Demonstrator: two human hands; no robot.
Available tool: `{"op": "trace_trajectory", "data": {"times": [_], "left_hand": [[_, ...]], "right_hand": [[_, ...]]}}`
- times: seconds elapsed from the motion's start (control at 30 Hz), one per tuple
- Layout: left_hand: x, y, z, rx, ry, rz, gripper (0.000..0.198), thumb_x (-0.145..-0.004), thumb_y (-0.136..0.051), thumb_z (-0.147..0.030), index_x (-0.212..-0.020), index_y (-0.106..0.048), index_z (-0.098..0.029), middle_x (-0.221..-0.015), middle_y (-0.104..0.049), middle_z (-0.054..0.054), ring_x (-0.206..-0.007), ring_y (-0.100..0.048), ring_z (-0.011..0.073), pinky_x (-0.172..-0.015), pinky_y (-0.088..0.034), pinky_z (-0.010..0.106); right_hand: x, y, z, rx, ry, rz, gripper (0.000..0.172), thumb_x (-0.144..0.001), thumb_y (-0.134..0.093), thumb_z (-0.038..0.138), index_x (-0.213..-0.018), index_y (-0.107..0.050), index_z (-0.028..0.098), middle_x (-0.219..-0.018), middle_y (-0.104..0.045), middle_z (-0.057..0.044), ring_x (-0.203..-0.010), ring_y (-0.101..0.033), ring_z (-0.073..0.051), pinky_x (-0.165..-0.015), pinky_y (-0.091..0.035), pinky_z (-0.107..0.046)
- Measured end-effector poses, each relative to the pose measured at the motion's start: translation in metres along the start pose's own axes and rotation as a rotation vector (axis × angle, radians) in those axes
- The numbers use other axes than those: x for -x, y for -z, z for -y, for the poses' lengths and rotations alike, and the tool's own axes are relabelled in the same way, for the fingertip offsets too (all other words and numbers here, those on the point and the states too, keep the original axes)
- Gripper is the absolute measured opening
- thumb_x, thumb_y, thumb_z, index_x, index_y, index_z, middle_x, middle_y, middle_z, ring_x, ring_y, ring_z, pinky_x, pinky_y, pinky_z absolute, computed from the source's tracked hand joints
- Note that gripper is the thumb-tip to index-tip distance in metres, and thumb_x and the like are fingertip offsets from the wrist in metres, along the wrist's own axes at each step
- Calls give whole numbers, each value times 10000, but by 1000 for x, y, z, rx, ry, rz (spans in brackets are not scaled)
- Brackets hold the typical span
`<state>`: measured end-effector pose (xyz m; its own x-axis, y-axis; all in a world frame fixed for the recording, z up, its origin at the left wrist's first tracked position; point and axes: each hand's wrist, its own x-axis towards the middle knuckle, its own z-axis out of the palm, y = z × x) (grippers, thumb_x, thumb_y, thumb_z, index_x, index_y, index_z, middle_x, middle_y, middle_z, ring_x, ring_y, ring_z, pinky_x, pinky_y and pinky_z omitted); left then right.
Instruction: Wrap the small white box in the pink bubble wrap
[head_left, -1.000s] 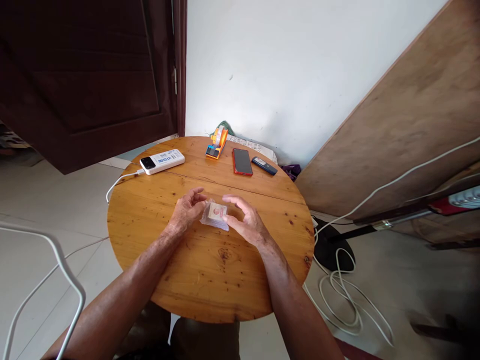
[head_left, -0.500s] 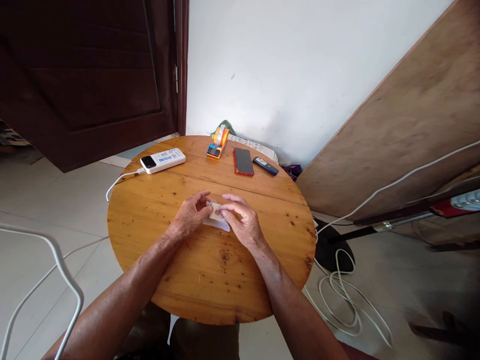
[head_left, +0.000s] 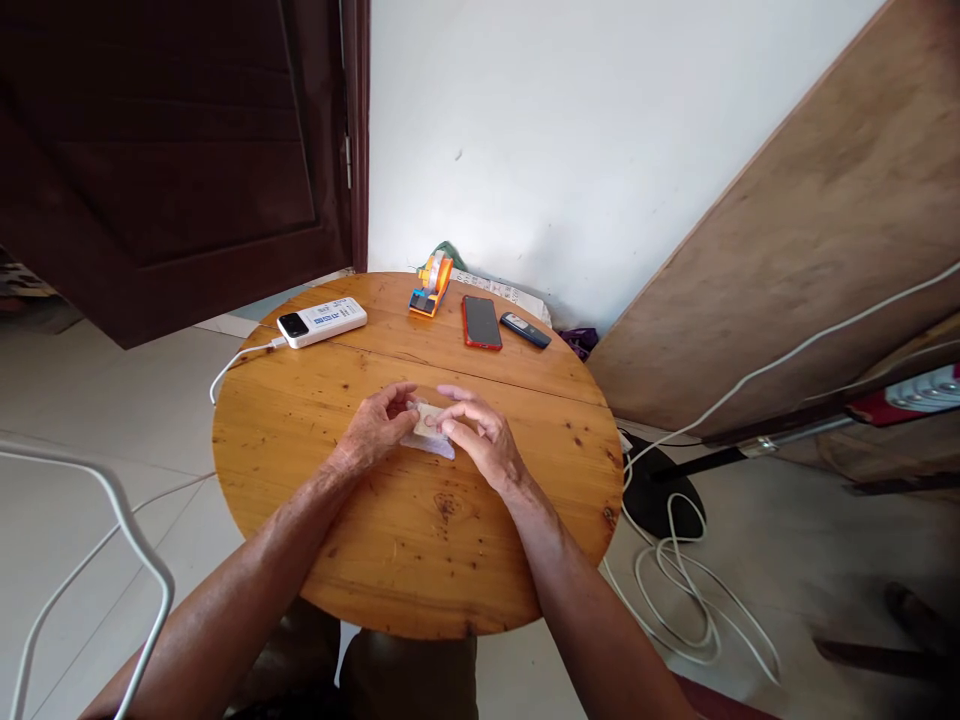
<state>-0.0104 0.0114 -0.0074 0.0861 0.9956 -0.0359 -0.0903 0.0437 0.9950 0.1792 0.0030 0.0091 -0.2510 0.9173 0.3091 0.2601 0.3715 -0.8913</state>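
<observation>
Between my hands is a small pale packet [head_left: 429, 441], cream on its upper part with a faint reddish mark, and with a whitish-lavender, film-like lower edge. What exactly it is I cannot make out. My left hand [head_left: 377, 428] grips its left side, thumb on top and fingers curled behind. At the right side, my right hand [head_left: 484, 438] pinches it with thumb and forefinger, the other fingers raised and bent. Both hands are low over the middle of the round wooden table [head_left: 390, 560], and the fingers hide the packet's ends.
Toward the back stand an orange tape dispenser [head_left: 430, 290], a red-edged phone [head_left: 481, 323] and a dark handheld device [head_left: 525, 330]. A white power bank [head_left: 330, 322] with a cable lies at the left. A wall, a dark door [head_left: 225, 200] and coiled white cable [head_left: 675, 580] surround the table.
The view has shifted slightly. My right fingertips have moved a little on the packet, and more of its reddish mark shows. Both hands keep their hold.
</observation>
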Motion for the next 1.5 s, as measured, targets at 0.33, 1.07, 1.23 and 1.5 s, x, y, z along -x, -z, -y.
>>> {"op": "trace_trajectory", "data": {"times": [0.33, 1.07, 1.23, 1.5], "left_hand": [[-4, 9, -3, 81, 48, -191, 503, -576, -734, -354, -1019, -653, -130, -964, -714, 68, -727, -649, 146, -581, -468, 230], [-1, 1, 7, -195, -4, -140, 453, -729, -668, -378, -1115, -670, -141, -888, -695, 48, -610, -574, 123, -566, -475, 248], [-2, 2, 6, -151, 16, -141, 417, -705, -671, -350, -1063, -672, -135, -847, -693, 39, -614, -583, 124, -570, -479, 243], [2, -1, 3, -255, -31, -74, 400, -696, -652, -364, -1036, -688, -157, -848, -691, 36, -655, -603, 143, -613, -478, 260]], "right_hand": [[-2, 15, -4, -116, -171, -68, 287, -753, -692, 361, -1023, -689, 263, -1277, -677, -49, -1246, -586, -279, -1058, -436, -467], [2, 6, 6, 277, -22, 144, 595, -747, -658, 176, -1327, -566, 272, -1358, -621, -69, -1255, -572, -274, -1095, -414, -479], [1, 7, 5, 247, 28, 66, 332, -798, -623, 202, -1124, -671, 248, -1280, -661, -68, -1194, -611, -242, -1070, -440, -428], [0, -5, -4, 276, 158, -82, 79, -862, -640, 255, -910, -702, 257, -1190, -689, -73, -1098, -648, -239, -1009, -476, -422]]}}
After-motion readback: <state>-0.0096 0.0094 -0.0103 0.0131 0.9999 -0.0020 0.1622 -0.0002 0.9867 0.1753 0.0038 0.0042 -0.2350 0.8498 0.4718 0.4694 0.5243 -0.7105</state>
